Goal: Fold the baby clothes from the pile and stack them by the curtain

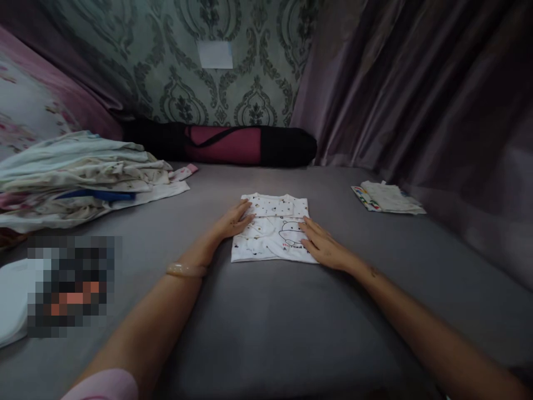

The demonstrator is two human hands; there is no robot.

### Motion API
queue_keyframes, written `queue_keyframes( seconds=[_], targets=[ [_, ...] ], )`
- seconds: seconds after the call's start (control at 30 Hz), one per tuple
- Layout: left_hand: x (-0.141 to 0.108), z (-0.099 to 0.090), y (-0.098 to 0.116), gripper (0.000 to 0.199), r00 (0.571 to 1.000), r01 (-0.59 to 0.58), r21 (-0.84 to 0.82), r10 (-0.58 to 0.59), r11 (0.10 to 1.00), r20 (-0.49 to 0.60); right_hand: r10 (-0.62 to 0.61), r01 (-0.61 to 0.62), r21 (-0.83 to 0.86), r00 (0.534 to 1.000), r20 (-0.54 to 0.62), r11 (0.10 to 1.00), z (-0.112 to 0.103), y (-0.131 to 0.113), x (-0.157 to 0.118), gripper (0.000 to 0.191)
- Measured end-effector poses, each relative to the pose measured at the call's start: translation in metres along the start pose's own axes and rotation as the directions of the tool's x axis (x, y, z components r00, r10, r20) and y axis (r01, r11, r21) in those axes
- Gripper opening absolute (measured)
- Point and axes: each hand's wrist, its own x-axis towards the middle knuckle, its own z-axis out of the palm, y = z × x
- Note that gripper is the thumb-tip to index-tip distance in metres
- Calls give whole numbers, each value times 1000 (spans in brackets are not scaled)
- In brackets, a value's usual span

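A small white garment (272, 236) with tiny printed figures and a bear drawing lies partly folded on the grey surface, straight ahead. At its left edge rests my left hand (237, 219), fingers spread on the cloth, with a pale bangle on the wrist. My right hand (322, 244) lies on the garment's right edge, its fingers stretched out over the bear print. Both hands press flat, and neither grasps the cloth. The sleeves are folded across the upper part of the garment.
A heap of light clothes (83, 172) lies at the left. Folded clothes (389, 198) sit at the right. Along the patterned wall is a black and dark red long bag (225, 145). Curtains (416, 94) hang at the right. A white item (14, 300) is at the near left, beside a pixelated patch.
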Motion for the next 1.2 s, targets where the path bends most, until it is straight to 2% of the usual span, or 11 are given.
queue_keyframes(
  seconds=[0.1,0.23,0.4,0.5,0.57,0.73,0.87,0.93,1.07,1.2],
  targets=[
    [-5,-6,7,67,999,-22,3,22,1000,-36,-19,18,18,1000,18,1000,-7,-8,-30,55],
    [-26,-28,25,60,990,-136,24,137,990,-46,-106,106,45,994,16,993,-10,-6,-61,46],
    [-78,-60,52,43,972,-213,4,212,977,98,-184,188,57,981,-57,981,-10,4,-79,39],
    [-103,-70,66,43,964,-197,-12,195,980,181,-192,197,61,978,-76,979,-12,8,-80,38],
    [-111,-73,72,40,955,-193,-8,189,981,230,-198,203,65,977,-75,977,-12,10,-78,38],
    [-111,-67,73,29,928,-276,25,259,961,268,-201,206,96,978,-57,974,-10,13,-72,43],
    [-110,-64,64,34,898,-339,38,312,940,311,-190,190,100,982,-11,977,-21,2,-70,51],
    [-109,-64,62,40,887,-343,23,316,939,337,-197,198,100,980,-27,975,-27,-4,-68,53],
    [-106,-64,63,45,886,-326,4,304,945,351,-202,217,105,970,-134,971,-28,-10,-61,37],
    [-101,-60,63,34,912,-333,26,315,943,262,-198,215,78,964,-180,973,-24,-8,-54,26]
  ],
)
